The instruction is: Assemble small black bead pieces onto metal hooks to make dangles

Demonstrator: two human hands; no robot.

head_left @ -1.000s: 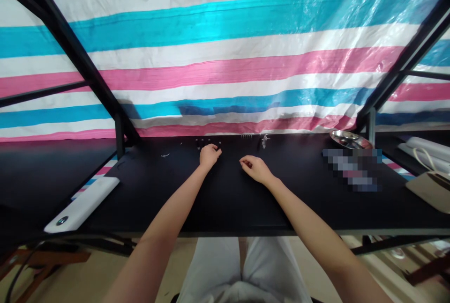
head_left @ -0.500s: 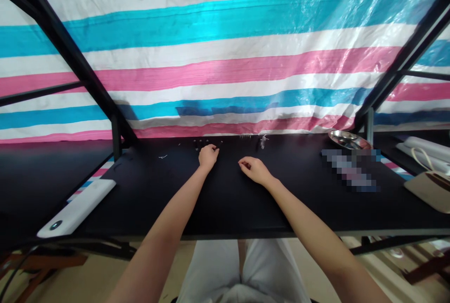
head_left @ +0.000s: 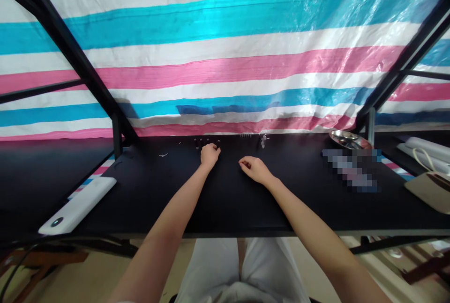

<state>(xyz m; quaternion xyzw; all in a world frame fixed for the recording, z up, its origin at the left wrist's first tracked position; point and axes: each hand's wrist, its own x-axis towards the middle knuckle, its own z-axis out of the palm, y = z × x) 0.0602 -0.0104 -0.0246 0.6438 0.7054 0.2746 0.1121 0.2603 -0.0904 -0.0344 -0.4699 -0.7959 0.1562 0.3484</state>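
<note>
My left hand [head_left: 210, 155] is at the back middle of the black table [head_left: 225, 200], its fingers drawn together beside several small dark pieces [head_left: 201, 142]. Whatever those fingers hold is too small to make out. One dark piece [head_left: 218, 143] with a light top stands just past the fingertips. To the right, my right hand [head_left: 253, 168] rests on the table with its fingers curled; anything within them is hidden. Beyond it lie a row of small metallic pieces [head_left: 245, 136] and a small clear bundle [head_left: 263, 141] near the back edge.
A shiny metal dish [head_left: 349, 140] sits at the back right, with a blurred-out item [head_left: 351, 170] in front. A white elongated device [head_left: 79, 204] lies at the left. Thin white strips [head_left: 163, 155] are left of my left hand. A beige bag [head_left: 429, 190] is far right.
My left hand has shifted slightly right. The dark piece by its fingertips stands a little further left than before. My right hand has hardly moved.
</note>
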